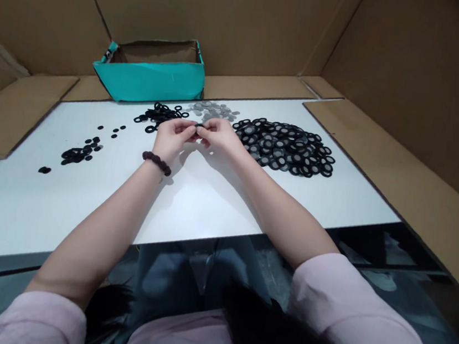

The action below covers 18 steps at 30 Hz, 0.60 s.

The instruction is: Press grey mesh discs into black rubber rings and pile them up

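Note:
My left hand (171,136) and my right hand (221,133) meet above the white table, fingertips pinched on one small black ring-like piece (199,126). Fingers cover most of that piece, so I cannot tell whether anything sits in it. Just behind my left hand lies a heap of black rings (162,112). Flat grey discs (212,109) are scattered beyond my fingertips. Beside my right hand spreads a large pile of black rings with grey centres (285,146).
Small black discs (76,155) lie in a loose cluster at the left of the white tabletop (200,202), with a few strays (44,170). A turquoise-fronted cardboard box (157,80) stands at the back. Tall cardboard walls (264,25) enclose the table's back and sides.

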### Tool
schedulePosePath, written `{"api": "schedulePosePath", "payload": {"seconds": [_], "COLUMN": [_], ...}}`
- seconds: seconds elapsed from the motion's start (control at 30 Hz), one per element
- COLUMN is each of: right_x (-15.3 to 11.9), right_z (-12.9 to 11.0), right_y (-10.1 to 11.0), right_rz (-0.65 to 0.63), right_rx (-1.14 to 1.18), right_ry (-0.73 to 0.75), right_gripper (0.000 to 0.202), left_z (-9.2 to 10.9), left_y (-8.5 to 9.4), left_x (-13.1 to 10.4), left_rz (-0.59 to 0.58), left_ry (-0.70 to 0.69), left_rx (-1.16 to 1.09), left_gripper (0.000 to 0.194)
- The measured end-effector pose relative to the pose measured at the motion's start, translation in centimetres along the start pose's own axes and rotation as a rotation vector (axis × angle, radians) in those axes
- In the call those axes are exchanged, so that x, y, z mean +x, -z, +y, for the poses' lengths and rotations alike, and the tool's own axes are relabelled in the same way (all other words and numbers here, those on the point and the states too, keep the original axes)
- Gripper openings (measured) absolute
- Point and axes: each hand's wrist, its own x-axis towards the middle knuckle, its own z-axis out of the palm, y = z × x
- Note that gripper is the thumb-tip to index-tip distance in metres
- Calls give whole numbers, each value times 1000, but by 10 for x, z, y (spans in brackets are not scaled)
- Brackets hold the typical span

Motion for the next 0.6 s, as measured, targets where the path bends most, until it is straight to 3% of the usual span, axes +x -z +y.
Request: {"api": "schedulePosePath", "payload": {"seconds": [0.17, 0.3, 0.43, 0.6], "right_x": [1, 0, -2, -1], "right_z": [-1, 2, 5, 5], "right_y": [-3, -2, -1, -4], "right_rz": [-8, -21, 36, -4], "right_rx": [162, 31, -46, 138], "right_ry": [-68, -47, 2, -51], "right_gripper": [24, 23, 20, 21], "left_z": [-3, -7, -12, -17], "left_y": [1, 2, 1, -1], "left_x": [1, 2, 4, 5], "left_rz": [-11, 26, 74, 48], "left_ry": [15, 10, -79, -82], "left_rx": [11, 135, 271, 375], "left_gripper": [9, 5, 3, 3]}}
